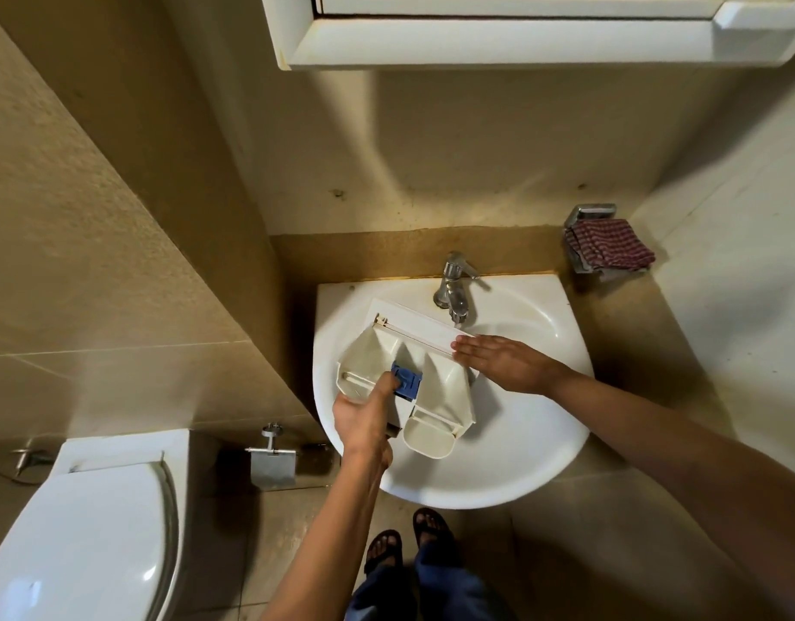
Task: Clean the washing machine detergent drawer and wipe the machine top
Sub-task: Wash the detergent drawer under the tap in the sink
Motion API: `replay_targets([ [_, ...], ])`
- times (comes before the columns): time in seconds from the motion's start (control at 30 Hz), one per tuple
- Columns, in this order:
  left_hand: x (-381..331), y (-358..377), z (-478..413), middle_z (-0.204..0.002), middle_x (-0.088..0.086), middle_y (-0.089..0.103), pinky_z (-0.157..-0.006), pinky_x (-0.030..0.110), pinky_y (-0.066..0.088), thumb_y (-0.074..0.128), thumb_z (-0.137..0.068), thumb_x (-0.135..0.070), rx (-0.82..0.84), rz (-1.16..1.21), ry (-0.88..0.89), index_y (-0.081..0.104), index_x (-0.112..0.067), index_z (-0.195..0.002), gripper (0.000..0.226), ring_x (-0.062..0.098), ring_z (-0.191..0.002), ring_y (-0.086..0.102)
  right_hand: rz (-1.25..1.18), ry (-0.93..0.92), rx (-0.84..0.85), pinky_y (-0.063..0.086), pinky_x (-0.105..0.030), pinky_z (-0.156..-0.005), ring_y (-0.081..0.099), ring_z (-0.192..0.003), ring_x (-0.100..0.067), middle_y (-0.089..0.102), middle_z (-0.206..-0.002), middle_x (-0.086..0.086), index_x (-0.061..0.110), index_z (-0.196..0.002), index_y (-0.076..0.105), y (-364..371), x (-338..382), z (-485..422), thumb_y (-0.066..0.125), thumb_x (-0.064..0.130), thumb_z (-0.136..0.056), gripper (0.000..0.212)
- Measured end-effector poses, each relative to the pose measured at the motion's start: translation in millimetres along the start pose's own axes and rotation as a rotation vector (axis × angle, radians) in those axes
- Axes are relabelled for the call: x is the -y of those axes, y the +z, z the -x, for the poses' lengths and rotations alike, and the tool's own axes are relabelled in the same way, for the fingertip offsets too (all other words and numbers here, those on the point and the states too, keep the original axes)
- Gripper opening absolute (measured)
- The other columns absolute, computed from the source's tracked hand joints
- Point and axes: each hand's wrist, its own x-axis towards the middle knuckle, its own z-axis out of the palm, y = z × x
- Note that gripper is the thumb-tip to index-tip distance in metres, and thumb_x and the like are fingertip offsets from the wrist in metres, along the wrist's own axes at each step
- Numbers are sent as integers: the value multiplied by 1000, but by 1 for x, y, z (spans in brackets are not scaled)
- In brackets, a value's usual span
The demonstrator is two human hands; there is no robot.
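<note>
Beige tiled walls close in around a white sink (543, 445) set against the back wall, with a chrome tap (454, 284) at its rear edge. Your detergent drawer (440, 378) lies in the basin at a slant, its long front panel toward the tap and its open compartments facing up. A blue insert (407, 382) sits in the middle compartment. Your left hand (364, 419) grips the drawer's near left edge, fingers curled underneath and thumb laid over the top, just beside the blue insert. Your right hand (503, 363) is flat, palm down, with the fingers straight and together. Its fingertips reach the right end of the front panel just below the tap's spout, and it holds nothing. Whether water is running, you cannot tell from this view. To the right, a red checked cloth (610, 246) is draped on a metal wall holder, well apart from the sink. A white toilet (86, 531) stands at lower left, with a metal paper holder (272, 468) between it and the sink. A white cabinet (498, 42) hangs above.
</note>
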Motion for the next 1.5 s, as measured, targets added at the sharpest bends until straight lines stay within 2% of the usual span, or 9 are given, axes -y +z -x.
replay_targets([
  [0.17,6,12,11,-79,3,65,-52,25,45,73,-75,-7,-39,80,41,64,-7,-103,30,16,-64,56,-64,94,-5,28,-38,-112,38,-137,-23,42,-147,-10,11,-139,48,0,0,6,62,-12,-69,75],
  [0.4,20,19,16,-82,4,67,-55,27,48,75,-74,-5,-34,95,65,62,-6,-105,34,15,-65,59,-701,417,99,5,-39,-119,16,-145,-16,37,-150,-5,10,-136,50,8,5,-4,37,-19,-76,68],
  [0.63,23,30,14,-92,9,68,-55,28,50,77,-72,-6,-14,127,61,60,-11,-110,42,20,-75,61,-402,371,241,-11,-46,-114,-23,-141,-9,-3,-160,12,31,-151,-5,24,13,-13,57,2,-84,96],
  [0.77,26,38,13,-97,8,71,-71,40,56,79,-69,-8,-78,148,60,63,-17,-106,42,22,-81,66,-441,419,243,-2,-42,-117,-8,-147,-15,10,-160,2,24,-153,10,16,9,-9,55,-3,-85,86],
  [0.93,24,46,17,-95,6,71,-75,50,57,81,-61,-16,-121,194,45,63,-20,-105,48,24,-83,67,-695,657,73,27,-12,-101,41,-135,-27,47,-143,-10,12,-133,54,9,8,-3,48,-18,-81,60],
  [1.0,23,47,17,-96,8,71,-73,53,56,81,-60,-18,-118,192,44,63,-17,-107,50,24,-82,66,-665,599,79,27,-21,-110,32,-141,-26,42,-147,-12,14,-132,54,6,5,-6,51,-16,-82,58],
  [1.17,26,46,17,-97,5,72,-77,53,58,79,-54,-25,-76,146,57,64,-19,-109,57,26,-90,69,-404,519,431,4,-33,-117,-7,-147,-28,-12,-159,-8,22,-153,-1,-6,6,-22,45,-6,-91,82],
  [1.37,32,40,15,-91,3,73,-75,56,57,82,-59,-21,-47,28,79,65,-20,-106,50,24,-83,68,-548,455,406,43,-36,-102,50,-126,-24,56,-134,-6,19,-127,57,-24,6,-33,39,-5,-84,53],
  [1.5,29,30,9,-89,9,71,-54,38,53,79,-63,-20,-16,-25,68,65,-17,-102,41,21,-69,61,-273,263,349,7,-30,-120,5,-147,-14,11,-160,-1,17,-153,14,-10,7,-41,15,28,-98,55],
])
